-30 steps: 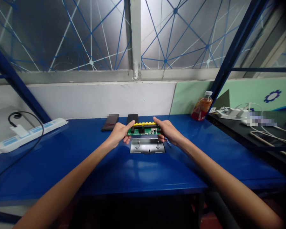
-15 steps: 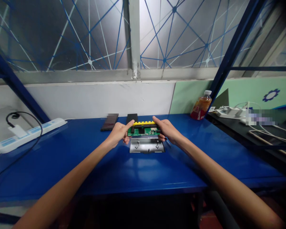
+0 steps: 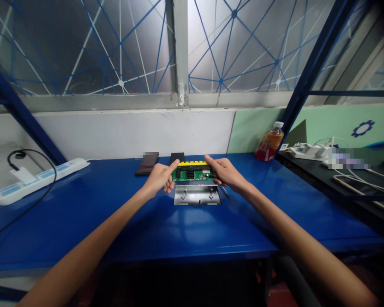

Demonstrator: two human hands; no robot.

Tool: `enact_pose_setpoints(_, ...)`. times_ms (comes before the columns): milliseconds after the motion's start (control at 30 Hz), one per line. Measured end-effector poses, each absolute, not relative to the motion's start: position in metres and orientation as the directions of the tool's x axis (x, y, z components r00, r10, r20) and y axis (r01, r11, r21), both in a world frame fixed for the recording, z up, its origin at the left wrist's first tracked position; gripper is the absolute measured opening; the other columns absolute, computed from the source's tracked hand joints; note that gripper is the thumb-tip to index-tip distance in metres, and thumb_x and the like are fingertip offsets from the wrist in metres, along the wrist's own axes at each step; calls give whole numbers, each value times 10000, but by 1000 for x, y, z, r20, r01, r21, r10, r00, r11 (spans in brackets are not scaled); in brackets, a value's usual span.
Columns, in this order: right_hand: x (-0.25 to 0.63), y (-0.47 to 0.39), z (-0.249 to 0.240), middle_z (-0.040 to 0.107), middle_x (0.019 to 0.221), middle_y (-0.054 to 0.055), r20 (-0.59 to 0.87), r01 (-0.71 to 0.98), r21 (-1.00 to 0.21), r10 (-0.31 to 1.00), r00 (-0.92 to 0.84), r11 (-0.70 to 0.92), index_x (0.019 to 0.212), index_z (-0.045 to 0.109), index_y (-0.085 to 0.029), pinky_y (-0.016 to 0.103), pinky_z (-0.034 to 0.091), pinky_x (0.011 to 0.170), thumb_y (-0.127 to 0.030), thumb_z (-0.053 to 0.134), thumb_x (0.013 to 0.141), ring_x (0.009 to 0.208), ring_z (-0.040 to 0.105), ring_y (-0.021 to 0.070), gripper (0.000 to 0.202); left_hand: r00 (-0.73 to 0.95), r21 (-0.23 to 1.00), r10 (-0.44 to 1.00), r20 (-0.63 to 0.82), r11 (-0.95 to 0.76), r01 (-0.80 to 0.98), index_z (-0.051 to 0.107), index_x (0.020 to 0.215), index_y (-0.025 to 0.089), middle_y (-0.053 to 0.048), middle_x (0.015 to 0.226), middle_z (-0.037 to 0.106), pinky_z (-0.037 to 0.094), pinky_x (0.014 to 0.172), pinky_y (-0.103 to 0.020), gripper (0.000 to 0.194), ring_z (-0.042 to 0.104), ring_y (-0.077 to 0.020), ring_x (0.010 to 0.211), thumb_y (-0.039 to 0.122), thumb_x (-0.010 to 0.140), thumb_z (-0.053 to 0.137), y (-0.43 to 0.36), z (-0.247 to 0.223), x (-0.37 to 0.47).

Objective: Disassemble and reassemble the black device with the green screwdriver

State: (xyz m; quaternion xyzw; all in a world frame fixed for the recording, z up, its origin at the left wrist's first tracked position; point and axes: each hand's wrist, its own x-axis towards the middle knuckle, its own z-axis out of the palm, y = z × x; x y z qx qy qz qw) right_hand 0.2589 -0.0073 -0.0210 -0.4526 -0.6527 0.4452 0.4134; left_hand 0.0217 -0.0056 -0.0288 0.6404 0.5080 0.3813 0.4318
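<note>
A green circuit board [image 3: 196, 175] with a yellow strip of ports along its far edge and a dark heatsink is held up between both hands. My left hand [image 3: 161, 177] is closed on its left end, thumb at the yellow strip's corner. Gripping the right end is my right hand [image 3: 224, 172], its thumb also on the yellow strip. Just below and in front of the board, an open metal casing [image 3: 197, 196] lies on the blue table [image 3: 141, 238]. A thin screwdriver-like tool [image 3: 225, 192] rests beside the casing, partly hidden by my right hand.
Behind my left hand lie a dark phone [image 3: 147, 163] and a black box [image 3: 177, 157]. A white power strip [image 3: 40, 182] with a black cable is at the left. At the back right stands a drink bottle [image 3: 270, 142], near a black surface with white cables [image 3: 361, 181].
The board has tilted slightly, so more of its green face and heatsink shows. Both hands keep their hold, and the casing stays where it was.
</note>
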Motion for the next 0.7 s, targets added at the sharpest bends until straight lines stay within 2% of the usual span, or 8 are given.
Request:
enact_pose_setpoints(267,258,-7,-22,479,355,-16,138,268,-943,963,-230,199,509,411,-206,196,263,298,-700,466,862,280,395,78,610,150,932,979,141,-182,313,496,458,178,-37,398,535,346,330,-199,603,490,-97,315,613,875,519,-2,-28,19)
enact_pose_setpoints(467,259,-5,-24,574,446,21,216,418,-867,960,-177,272,539,491,-186,222,349,379,-728,422,860,345,490,100,634,60,906,988,144,-156,394,528,549,168,2,408,498,350,317,-189,561,451,-89,317,629,870,513,-2,-28,18)
enact_pose_setpoints(567,259,-6,-25,603,518,21,264,458,-827,945,-192,325,619,596,-167,235,384,418,-710,425,869,382,523,105,621,82,942,988,134,-153,300,614,739,144,-23,544,593,372,312,-195,501,530,-111,373,624,860,540,-1,-28,20)
enact_pose_setpoints(700,258,-6,-25,675,712,29,308,458,-799,920,-243,389,954,694,-186,247,412,443,-648,487,874,431,564,110,513,126,964,967,219,-235,124,636,1086,97,-131,877,696,489,400,-225,497,694,-194,616,536,855,611,0,-28,22)
